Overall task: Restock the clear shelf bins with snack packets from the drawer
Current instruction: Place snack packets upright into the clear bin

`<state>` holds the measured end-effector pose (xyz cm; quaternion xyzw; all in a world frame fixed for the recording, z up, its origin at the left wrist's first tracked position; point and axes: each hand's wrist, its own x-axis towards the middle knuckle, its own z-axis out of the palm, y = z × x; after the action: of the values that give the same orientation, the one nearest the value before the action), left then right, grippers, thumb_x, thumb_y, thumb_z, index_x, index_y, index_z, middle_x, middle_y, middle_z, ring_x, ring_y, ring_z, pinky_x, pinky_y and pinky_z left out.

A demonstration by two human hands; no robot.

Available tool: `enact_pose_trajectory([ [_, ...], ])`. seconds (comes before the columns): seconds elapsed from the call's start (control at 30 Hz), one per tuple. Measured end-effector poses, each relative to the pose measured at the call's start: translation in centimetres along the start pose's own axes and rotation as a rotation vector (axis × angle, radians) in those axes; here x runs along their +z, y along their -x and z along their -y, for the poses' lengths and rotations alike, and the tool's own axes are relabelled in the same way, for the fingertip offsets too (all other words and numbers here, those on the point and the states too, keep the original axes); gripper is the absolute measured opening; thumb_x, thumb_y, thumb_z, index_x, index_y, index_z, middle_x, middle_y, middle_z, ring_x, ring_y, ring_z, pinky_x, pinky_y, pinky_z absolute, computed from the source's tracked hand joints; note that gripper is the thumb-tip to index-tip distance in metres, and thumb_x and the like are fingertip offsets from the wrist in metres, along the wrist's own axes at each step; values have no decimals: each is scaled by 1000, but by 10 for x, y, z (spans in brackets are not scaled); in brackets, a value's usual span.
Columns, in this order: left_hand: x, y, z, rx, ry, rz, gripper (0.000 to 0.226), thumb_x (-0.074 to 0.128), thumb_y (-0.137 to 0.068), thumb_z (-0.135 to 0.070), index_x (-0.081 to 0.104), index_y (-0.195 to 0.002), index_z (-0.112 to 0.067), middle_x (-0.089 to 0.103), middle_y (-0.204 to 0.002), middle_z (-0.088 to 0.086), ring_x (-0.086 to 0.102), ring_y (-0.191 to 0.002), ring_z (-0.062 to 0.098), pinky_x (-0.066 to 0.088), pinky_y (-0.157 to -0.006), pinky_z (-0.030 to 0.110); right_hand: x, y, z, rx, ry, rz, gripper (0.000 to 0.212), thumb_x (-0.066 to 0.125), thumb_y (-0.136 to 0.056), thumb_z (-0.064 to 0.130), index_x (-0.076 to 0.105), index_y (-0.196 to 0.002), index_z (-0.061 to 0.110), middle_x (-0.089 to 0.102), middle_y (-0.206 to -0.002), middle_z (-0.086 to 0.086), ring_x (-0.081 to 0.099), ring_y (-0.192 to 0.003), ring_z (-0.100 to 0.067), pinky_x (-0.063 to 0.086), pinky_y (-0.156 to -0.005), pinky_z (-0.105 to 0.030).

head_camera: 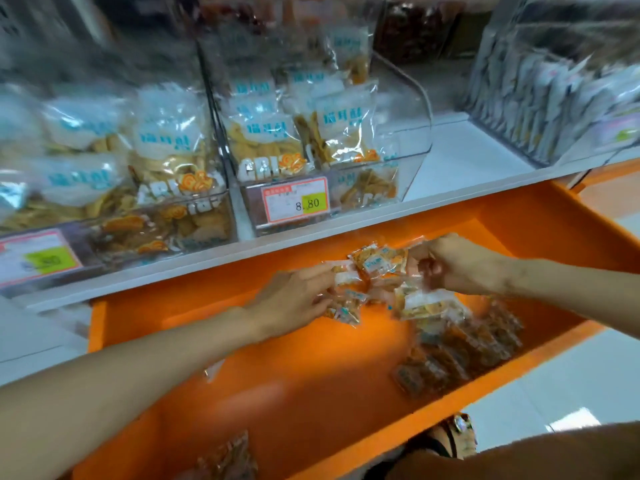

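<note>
An open orange drawer (284, 403) sits below the white shelf. Above its middle, both hands gather a loose bunch of small clear snack packets (377, 265). My left hand (294, 299) grips packets at its fingertips from the left. My right hand (457, 265) curls its fingers round packets from the right. Clear shelf bins stand above: a left bin (114, 188) packed with crisp bags, and a middle bin (311, 140) partly filled, carrying an 8.80 price label (296, 199).
Darker brown packets (460, 348) lie at the drawer's right side, more at its near edge (225, 459). A third clear bin (554, 84) of white packets stands at the right of the shelf (464, 157). White floor shows at lower right.
</note>
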<state>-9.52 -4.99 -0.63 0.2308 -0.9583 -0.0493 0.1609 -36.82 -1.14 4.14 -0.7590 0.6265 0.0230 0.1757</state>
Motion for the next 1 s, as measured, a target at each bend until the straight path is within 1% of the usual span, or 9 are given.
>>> enact_pose_trajectory([
  [0.1,-50,-2,-12,33,92,-144,15,55,-86,-21,65,-88,-10,62,-85,0,59,-71,15,49,-50,30,-49,33,30,-73,-76,-182,27,78,-70,1,67,-80,23,67,-71,3,61,-67,-11,48,-66,-28],
  [0.2,-117,-10,-25,108,46,-442,13,57,-88,-13,68,-91,-5,65,-88,5,60,-74,13,52,-55,26,-97,59,51,-172,-133,-485,25,79,-70,1,67,-81,20,67,-73,0,61,-72,-13,48,-70,-20],
  [0.37,-189,-29,3,-55,-129,-734,13,54,-87,-9,64,-89,0,59,-86,12,53,-72,14,44,-61,27,-150,54,76,-283,-88,-833,22,76,-72,-3,68,-89,8,64,-83,-3,58,-75,-7,46,-74,-13],
  [0.47,-197,-42,40,-249,-230,-713,20,48,-83,-18,62,-87,-3,58,-89,14,59,-74,30,48,-59,40,-158,19,86,-310,-109,-958,23,72,-72,-5,67,-90,10,62,-84,2,59,-75,-11,50,-74,-22],
  [0.57,-194,-49,70,-428,-263,-658,11,55,-84,-9,61,-89,-1,57,-94,18,60,-81,37,45,-63,43,-154,-24,102,-327,-70,-1066,22,63,-73,-1,64,-89,12,61,-87,-2,59,-78,-20,51,-73,-39],
  [0.7,-193,-40,93,-654,-242,-655,11,54,-90,-5,61,-96,1,57,-102,19,56,-90,37,41,-74,41,-146,-78,133,-368,36,-1231,16,50,-75,10,61,-85,11,60,-85,-5,55,-79,-21,43,-63,-35],
  [0.83,-194,-26,105,-668,-215,-609,16,55,-90,-6,63,-103,-1,58,-106,16,57,-96,33,42,-82,38,-142,-111,151,-394,102,-1345,9,50,-78,13,56,-77,8,56,-78,-7,45,-74,-17,38,-44,-32],
  [0.9,-192,-21,109,-644,-166,-445,26,55,-90,-8,62,-115,-5,59,-113,13,55,-106,30,40,-90,36,-138,-120,153,-425,142,-1335,9,51,-83,12,52,-75,8,53,-75,-8,45,-69,-19,34,-41,-30],
  [1.0,-192,-17,110,-616,-212,-324,36,52,-91,-14,55,-127,-16,59,-125,4,49,-116,26,32,-96,37,-131,-129,152,-394,151,-1013,7,58,-78,1,55,-79,8,57,-81,-8,56,-72,-29,35,-52,-30],
])
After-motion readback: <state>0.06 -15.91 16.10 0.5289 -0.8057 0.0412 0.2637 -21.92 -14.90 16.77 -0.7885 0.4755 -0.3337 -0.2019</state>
